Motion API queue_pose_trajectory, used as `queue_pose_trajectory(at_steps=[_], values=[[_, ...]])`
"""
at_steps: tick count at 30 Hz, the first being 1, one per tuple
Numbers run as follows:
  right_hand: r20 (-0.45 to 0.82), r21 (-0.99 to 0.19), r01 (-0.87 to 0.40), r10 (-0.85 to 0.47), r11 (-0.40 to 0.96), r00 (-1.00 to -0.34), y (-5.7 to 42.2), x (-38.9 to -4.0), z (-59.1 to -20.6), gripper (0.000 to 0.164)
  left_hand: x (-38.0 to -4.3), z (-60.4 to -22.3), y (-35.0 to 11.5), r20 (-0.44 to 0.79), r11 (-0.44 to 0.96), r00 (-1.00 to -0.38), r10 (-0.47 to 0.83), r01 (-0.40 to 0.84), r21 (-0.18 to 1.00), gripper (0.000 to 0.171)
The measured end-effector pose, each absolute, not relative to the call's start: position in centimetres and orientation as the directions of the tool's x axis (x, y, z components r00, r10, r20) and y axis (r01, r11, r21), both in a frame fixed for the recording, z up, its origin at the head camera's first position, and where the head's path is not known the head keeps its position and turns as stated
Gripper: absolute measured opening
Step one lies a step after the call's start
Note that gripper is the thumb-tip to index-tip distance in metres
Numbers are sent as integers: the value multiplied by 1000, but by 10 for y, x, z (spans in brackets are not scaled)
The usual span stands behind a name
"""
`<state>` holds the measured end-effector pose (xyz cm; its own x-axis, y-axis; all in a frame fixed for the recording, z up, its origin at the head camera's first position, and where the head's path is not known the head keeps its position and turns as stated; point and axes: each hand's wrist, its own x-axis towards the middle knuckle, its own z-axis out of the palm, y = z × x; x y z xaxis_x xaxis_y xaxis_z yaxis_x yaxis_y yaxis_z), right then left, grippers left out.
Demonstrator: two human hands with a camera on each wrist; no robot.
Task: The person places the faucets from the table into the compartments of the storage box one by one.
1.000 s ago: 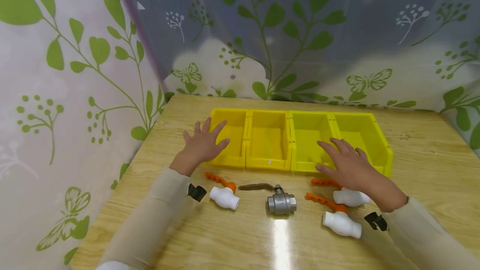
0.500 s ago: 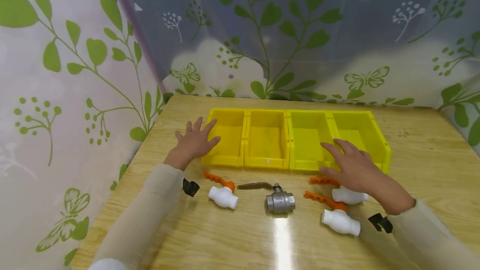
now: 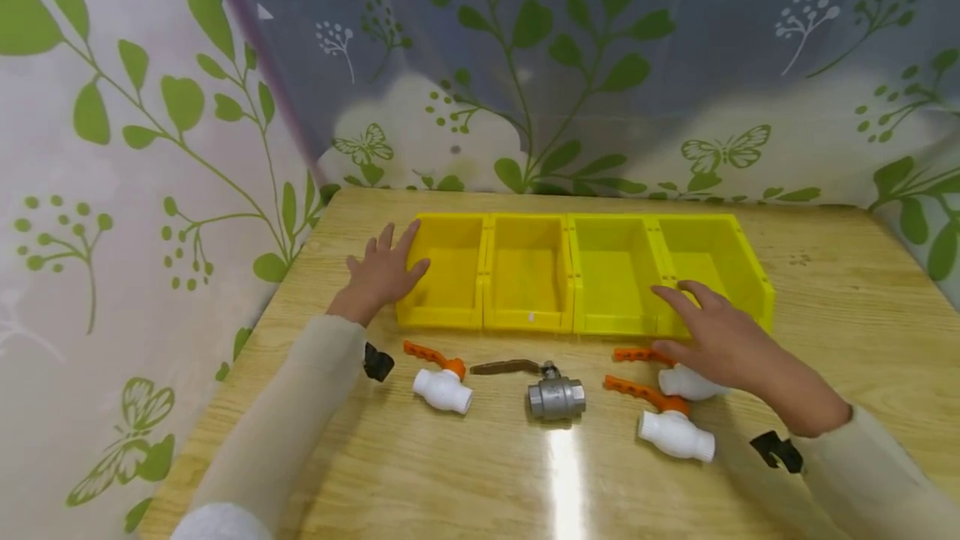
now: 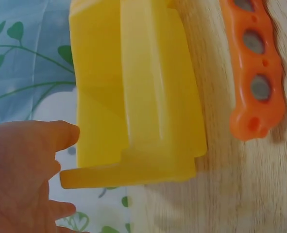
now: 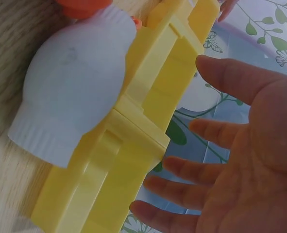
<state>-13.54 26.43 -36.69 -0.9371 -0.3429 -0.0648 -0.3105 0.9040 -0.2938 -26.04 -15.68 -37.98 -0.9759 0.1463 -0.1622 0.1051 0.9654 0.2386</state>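
From afar I see the left hand point(image 3: 381, 275) and right hand point(image 3: 731, 344), fingers spread, near yellow bins point(image 3: 611, 323) toward the wooden tabletop's point(image 3: 465, 482) far edge, leaf-printed backdrop point(image 3: 570, 90) beyond.

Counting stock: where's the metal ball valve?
In the head view, the metal ball valve lies right of centre, in front of the yellow bins, beside the leftmost white valve.

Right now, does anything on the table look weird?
Nothing looks spilled or broken. The metal valve with its brown handle is the odd one out, among white valves with orange handles. A tiny white speck also marks the second yellow bin from the left.
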Motion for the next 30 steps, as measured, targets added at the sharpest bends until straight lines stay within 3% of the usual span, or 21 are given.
queue_pose_trajectory(at_steps=[10,18,30], values=[[-84,-294,-344,-383,892,-920,267,-130,-368,60,-268,-387,-157,-164,964,-970,177,137,227,75],[-200,-352,-331,-415,876,-887,271,-126,-376,61,-270,-396,-152,-151,946,-958,243,199,255,79],[-255,-371,-360,-467,856,-847,278,-129,-381,61,-273,-404,-154,-128,943,-960,249,211,257,85]])
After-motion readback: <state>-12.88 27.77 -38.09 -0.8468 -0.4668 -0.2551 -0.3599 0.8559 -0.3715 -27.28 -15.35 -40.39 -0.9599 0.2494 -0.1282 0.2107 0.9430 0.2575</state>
